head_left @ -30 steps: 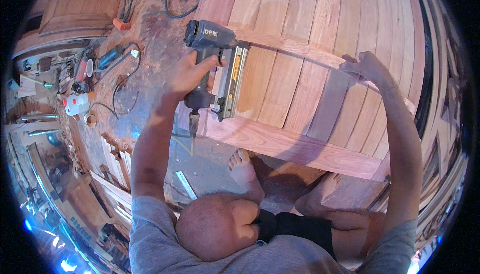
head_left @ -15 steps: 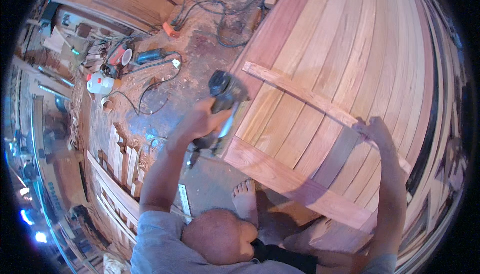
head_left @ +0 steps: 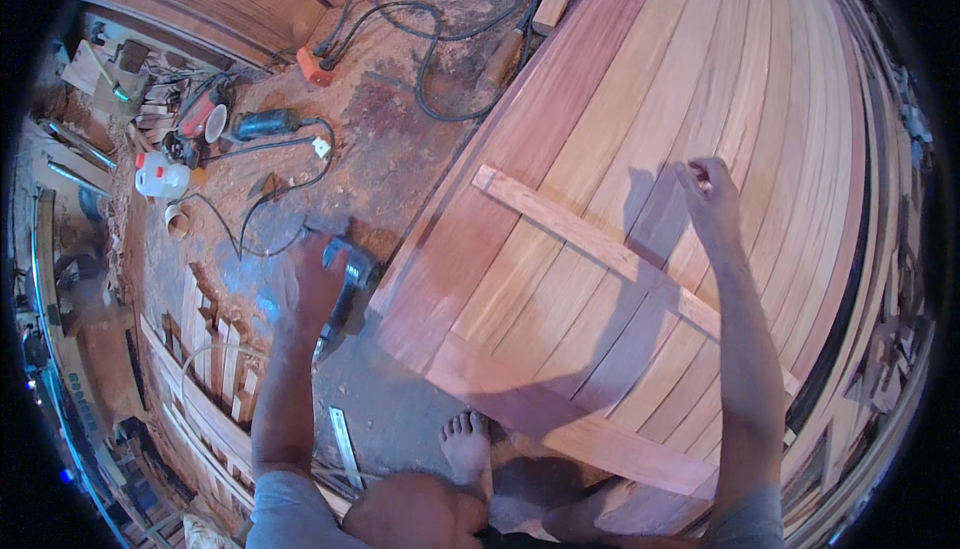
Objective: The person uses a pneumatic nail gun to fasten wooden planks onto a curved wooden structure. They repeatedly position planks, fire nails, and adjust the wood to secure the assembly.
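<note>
My left hand (head_left: 315, 271) is closed around the handle of a black-and-silver handheld power tool (head_left: 354, 284), low beside the near left edge of a large wooden panel (head_left: 590, 189). Motion blurs the tool, and I cannot tell whether it touches the floor. My right hand (head_left: 712, 194) hovers over the panel with fingers curled and thumb near the fingertips; anything between them is too small to make out. Below it, a narrow wooden batten (head_left: 580, 239) lies across the boards, parallel to a wider reddish end rail (head_left: 560, 419).
On the dusty floor at left lie an angle grinder (head_left: 200, 114), a blue power tool (head_left: 265, 124), a white jug (head_left: 160, 177) and dark cables (head_left: 435, 59). A metal ruler (head_left: 345, 444) lies near my bare foot (head_left: 465, 444). Slatted wood pieces (head_left: 205, 339) stand lower left.
My left hand has carried the power tool leftward and down, away from the panel. My right hand has left the batten and risen above the boards. The view has shifted.
</note>
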Motion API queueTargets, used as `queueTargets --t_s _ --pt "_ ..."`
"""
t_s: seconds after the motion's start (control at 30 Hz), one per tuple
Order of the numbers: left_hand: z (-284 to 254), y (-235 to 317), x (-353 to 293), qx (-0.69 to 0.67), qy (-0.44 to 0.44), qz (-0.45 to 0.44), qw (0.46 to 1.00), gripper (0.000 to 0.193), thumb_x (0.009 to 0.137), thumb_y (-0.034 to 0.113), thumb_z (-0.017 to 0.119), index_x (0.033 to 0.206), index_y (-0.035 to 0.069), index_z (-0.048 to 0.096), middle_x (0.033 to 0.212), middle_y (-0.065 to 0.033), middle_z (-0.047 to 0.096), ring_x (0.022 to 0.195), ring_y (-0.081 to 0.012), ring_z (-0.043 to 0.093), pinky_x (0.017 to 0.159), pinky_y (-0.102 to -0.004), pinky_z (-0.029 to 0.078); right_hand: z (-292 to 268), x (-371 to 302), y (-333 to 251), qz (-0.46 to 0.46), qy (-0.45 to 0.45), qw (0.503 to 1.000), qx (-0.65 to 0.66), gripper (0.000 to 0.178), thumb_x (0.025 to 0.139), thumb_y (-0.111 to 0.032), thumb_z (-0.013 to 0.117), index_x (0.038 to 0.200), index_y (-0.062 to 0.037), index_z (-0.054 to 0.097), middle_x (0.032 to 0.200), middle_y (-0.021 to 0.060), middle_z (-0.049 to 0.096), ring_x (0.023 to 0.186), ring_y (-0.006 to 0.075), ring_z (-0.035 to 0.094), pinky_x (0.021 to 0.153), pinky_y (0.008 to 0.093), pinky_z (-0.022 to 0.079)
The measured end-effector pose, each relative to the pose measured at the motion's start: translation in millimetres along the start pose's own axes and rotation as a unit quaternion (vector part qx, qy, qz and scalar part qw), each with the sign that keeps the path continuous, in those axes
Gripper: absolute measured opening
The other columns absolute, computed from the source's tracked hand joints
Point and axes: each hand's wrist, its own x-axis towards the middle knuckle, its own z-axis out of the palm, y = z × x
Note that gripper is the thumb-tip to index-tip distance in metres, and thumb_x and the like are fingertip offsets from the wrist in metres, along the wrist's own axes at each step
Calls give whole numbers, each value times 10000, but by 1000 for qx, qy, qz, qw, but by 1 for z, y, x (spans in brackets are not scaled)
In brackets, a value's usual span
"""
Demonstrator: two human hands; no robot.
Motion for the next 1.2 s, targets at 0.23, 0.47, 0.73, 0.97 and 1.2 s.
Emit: queueTargets --t_s 0.23,0.47,0.73,0.97,1.2 --pt "82 168 222 -293 0 66 954 594 902 431 735 1334 34 644 1249 -217 708 1179 -355 680 997 -424 529 104 20 -26 -121 130 952 -249 233 897 -249 744 919 -27 681 1106 94 657 1059 349 611 918 497 491" --pt "146 249 306 -135 -18 111 984 611 875 380 685 1382 53 586 1193 -232 705 1147 -433 656 986 -515 517 95 28 -33 0 57 983 -172 288 945 -295 664 913 -9 682 1154 90 629 1149 323 561 1003 491 422" --pt "58 167 180 -623 -222 -27 750 514 1010 321 635 1393 -12 555 940 -33 617 692 -80 538 561 -240 428 94 29 -37 41 58 977 -203 373 993 -379 595 1035 -32 727 1315 119 554 1328 354 470 1077 525 394" --pt "31 148 -33 -699 -348 25 624 645 964 268 701 1474 -49 467 1068 -138 643 726 -121 583 632 -246 478 99 30 -4 -59 188 973 -119 286 954 -241 712 1134 -23 671 1049 152 665 973 268 660 816 375 536" --pt "-62 89 -111 -594 -391 20 702 749 920 189 678 1567 -22 366 1012 -177 703 591 -106 579 524 -230 452 -20 -103 -110 -154 90 982 60 347 916 -263 717 1155 -21 650 1159 195 646 1074 359 637 945 445 520"
